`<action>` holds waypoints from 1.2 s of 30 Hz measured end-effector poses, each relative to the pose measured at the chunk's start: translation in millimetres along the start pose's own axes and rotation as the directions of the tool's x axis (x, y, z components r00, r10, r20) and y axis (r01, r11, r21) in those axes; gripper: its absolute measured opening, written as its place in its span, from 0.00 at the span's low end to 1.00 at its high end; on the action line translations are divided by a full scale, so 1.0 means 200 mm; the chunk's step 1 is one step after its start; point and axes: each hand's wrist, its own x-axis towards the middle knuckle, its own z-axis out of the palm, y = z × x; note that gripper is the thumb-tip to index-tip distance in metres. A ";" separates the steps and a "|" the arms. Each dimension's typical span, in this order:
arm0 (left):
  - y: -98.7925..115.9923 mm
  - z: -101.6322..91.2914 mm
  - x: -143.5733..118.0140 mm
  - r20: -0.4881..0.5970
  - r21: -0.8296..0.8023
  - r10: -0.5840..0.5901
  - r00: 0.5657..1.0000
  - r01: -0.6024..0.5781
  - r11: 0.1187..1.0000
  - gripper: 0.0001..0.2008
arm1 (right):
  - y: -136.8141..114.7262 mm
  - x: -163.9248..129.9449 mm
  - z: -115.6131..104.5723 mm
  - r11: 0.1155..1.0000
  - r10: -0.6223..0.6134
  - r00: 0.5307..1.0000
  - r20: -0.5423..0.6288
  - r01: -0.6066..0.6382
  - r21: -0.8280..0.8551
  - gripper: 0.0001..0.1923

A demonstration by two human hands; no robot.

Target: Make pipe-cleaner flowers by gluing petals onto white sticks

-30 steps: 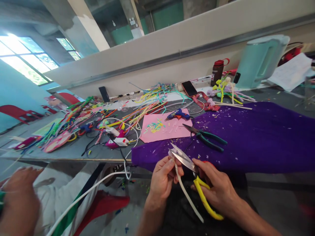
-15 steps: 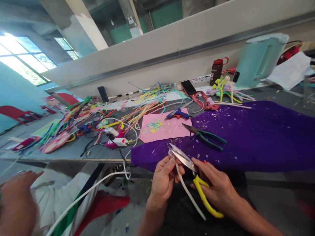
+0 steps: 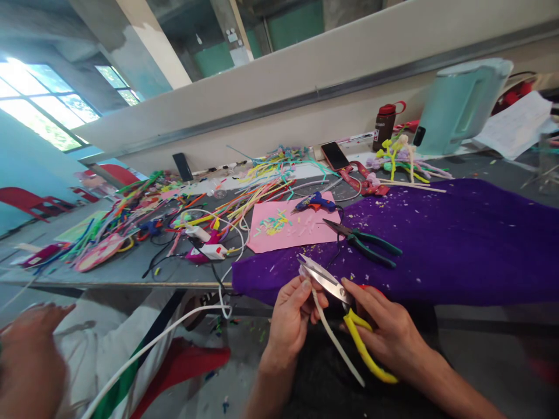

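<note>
My left hand (image 3: 292,314) pinches a white pipe cleaner (image 3: 336,340) near its upper end, and the long end slants down to the right. My right hand (image 3: 384,326) grips a pair of scissors (image 3: 325,279) with yellow handles. Their blades point up and left, right beside the pipe cleaner's top at my left fingertips. Whether the blades touch it I cannot tell. Beyond my hands, green-handled pliers (image 3: 367,243) lie on a purple cloth (image 3: 458,244) strewn with small white bits. A pink sheet (image 3: 262,241) bears short cut pieces and a blue glue gun (image 3: 315,201).
Bundles of coloured pipe cleaners (image 3: 257,195) spread over the table's left half. White power plugs and cables (image 3: 213,251) lie near its front edge. A phone (image 3: 335,156), a bottle (image 3: 384,128) and a kettle (image 3: 460,110) stand along the back. Another person's hand (image 3: 35,355) is at lower left.
The scissors and my right hand have shifted very slightly; the blades look a little closer together. My left hand stays in place with the pipe cleaner.
</note>
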 end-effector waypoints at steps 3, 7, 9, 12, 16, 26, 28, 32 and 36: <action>-0.01 0.00 0.00 0.005 0.002 0.005 1.000 -0.005 1.000 0.09 | -0.02 0.02 -0.02 0.997 0.026 1.000 0.001 -0.026 -0.068 0.29; -0.01 0.01 0.00 -0.012 0.004 0.005 1.000 -0.005 1.000 0.09 | -0.02 0.02 -0.02 0.993 0.023 0.999 -0.027 -0.026 -0.116 0.29; -0.01 0.02 0.00 -0.010 -0.003 -0.008 1.000 0.008 1.000 0.09 | -0.02 0.02 -0.01 0.993 0.024 0.999 -0.027 -0.027 -0.116 0.29; 0.00 0.02 0.00 -0.001 -0.013 -0.031 1.000 0.031 0.999 0.09 | -0.01 0.01 0.00 0.995 0.032 0.999 -0.003 -0.033 -0.099 0.30; 0.00 0.01 0.00 0.014 -0.027 -0.043 0.999 0.043 0.999 0.08 | 0.00 0.01 0.00 0.998 0.029 0.999 0.026 -0.027 -0.054 0.31; 0.00 0.02 0.00 -0.005 0.027 -0.047 0.999 0.047 0.999 0.09 | 0.02 -0.01 0.02 0.994 0.049 0.999 0.009 -0.050 0.093 0.29; 0.01 0.02 0.00 0.000 0.028 -0.044 0.999 0.044 0.999 0.09 | 0.03 -0.01 0.01 0.972 0.140 0.990 0.025 -0.142 0.189 0.28; 0.02 0.01 0.01 0.028 -0.013 -0.042 0.999 0.042 0.999 0.09 | 0.03 0.00 -0.03 0.894 0.264 0.958 0.108 -0.285 0.346 0.26; 0.01 0.00 0.01 0.063 -0.078 -0.060 0.996 0.065 0.995 0.09 | -0.02 0.02 -0.06 0.939 0.207 0.974 0.090 -0.224 0.261 0.29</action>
